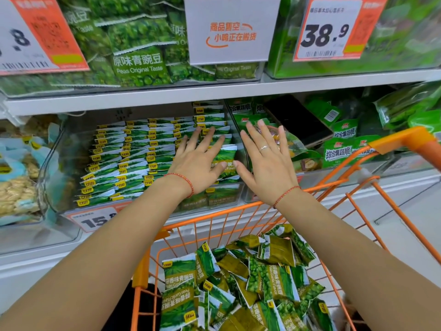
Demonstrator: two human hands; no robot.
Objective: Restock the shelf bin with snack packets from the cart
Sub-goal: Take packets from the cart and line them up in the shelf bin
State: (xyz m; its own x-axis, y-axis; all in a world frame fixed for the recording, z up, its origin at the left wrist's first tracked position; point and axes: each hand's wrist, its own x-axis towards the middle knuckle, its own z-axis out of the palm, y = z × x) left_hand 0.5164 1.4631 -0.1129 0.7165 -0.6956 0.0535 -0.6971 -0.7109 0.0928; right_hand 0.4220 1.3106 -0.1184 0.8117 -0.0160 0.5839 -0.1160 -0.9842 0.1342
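A clear shelf bin (55, 163) on the middle shelf holds several neat rows of green snack packets (133, 149). My left hand (199, 158) lies flat with straight fingers on the rightmost stack of packets. My right hand (267, 158) is beside it, fingers spread and straight, over the bin's right wall; it holds nothing. Below, the orange wire cart (238, 209) holds a loose heap of the same green pea packets (238, 283).
A neighbouring bin (346, 149) at the right holds green vegetable-crisp bags and a dark flat object (298, 120). At the left is a bin of pale snack bags (19, 177). The upper shelf (143, 96) carries bins with price cards. The cart handle (410, 139) is at the right.
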